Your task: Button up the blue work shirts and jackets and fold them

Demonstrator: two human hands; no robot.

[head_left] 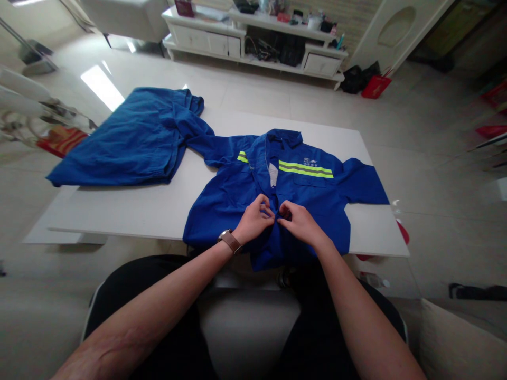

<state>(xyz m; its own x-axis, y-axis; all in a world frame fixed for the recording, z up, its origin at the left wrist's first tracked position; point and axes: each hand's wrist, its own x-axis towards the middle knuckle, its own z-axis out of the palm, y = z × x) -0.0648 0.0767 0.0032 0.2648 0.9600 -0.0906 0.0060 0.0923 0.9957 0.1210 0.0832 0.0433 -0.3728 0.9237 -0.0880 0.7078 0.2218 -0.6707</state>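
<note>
A blue work jacket (312,192) with yellow reflective stripes lies face up on the white table (150,211), its hem hanging over the near edge. My left hand (255,216), a brown watch on its wrist, pinches the left edge of the jacket's front opening. My right hand (299,221) pinches the right edge just beside it. Both hands meet at the middle of the front, fingers curled on the cloth. A second blue garment (130,137) lies spread at the table's far left, one sleeve touching the jacket's sleeve.
My legs in black trousers are under the near table edge. A white TV cabinet (253,39) with clutter stands at the back. A red bag (375,85) sits on the floor at the back right. A red-patterned item (61,140) lies on the floor at left.
</note>
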